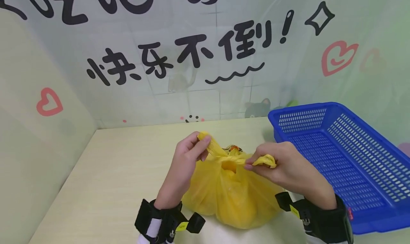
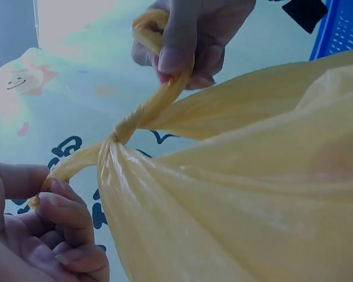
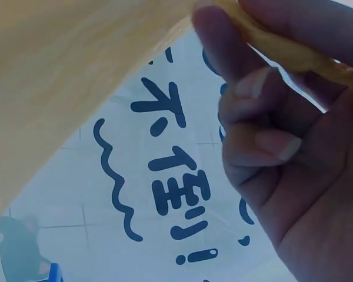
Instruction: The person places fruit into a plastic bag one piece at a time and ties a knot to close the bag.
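Observation:
A full yellow plastic bag sits on the table, its two handles twisted together at the top. My left hand pinches one handle end between thumb and fingers, up and to the left of the twist. On the other side, my right hand grips the second handle, whose looped end pokes out past the fingers. In the left wrist view the twist lies between both hands, with the handles drawn out to either side. A bit of dark and red printed wrapper shows behind the twist; the rest of the contents is hidden by the bag.
A blue plastic basket with slotted walls stands to the right, close to my right forearm. The pale table meets a wall covering with black lettering and hearts at the back and left.

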A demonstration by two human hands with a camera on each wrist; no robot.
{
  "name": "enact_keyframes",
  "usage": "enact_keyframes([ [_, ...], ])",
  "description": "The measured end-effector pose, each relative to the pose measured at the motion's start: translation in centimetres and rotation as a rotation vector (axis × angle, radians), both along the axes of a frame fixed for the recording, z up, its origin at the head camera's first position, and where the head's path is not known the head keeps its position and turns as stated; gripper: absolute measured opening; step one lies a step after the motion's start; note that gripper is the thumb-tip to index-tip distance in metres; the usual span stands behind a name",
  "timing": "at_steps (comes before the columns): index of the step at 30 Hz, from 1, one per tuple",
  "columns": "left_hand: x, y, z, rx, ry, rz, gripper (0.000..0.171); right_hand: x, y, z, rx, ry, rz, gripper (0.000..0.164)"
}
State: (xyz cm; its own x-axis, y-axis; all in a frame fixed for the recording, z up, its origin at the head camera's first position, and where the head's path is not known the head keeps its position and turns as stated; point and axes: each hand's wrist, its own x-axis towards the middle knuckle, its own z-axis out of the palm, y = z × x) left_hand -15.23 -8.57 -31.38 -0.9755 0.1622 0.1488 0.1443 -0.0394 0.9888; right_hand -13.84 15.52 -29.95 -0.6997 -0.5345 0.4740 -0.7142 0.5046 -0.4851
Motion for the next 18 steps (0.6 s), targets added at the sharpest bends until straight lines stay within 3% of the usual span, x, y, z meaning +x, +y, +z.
enact_keyframes([
  [4,-1.0,-0.7,-0.7,0.053,-0.086,0.035,0.027,0.3,0.2,0.1,0.063,-0.062,-0.059,0.016],
  [8,-1.8,-1.3,-1.4,0.045,-0.127,0.108,0.025,0.6,0.2,0.4,0.158,-0.128,-0.145,0.013],
  [11,-2.3,-1.7,-1.8,0.021,-0.132,0.150,0.026,0.7,0.3,0.5,0.223,-0.164,-0.188,0.010],
  [18,-2.7,-2.4,-2.4,-0.059,-0.090,0.178,0.029,0.7,0.9,0.3,0.337,-0.180,-0.217,0.007],
])
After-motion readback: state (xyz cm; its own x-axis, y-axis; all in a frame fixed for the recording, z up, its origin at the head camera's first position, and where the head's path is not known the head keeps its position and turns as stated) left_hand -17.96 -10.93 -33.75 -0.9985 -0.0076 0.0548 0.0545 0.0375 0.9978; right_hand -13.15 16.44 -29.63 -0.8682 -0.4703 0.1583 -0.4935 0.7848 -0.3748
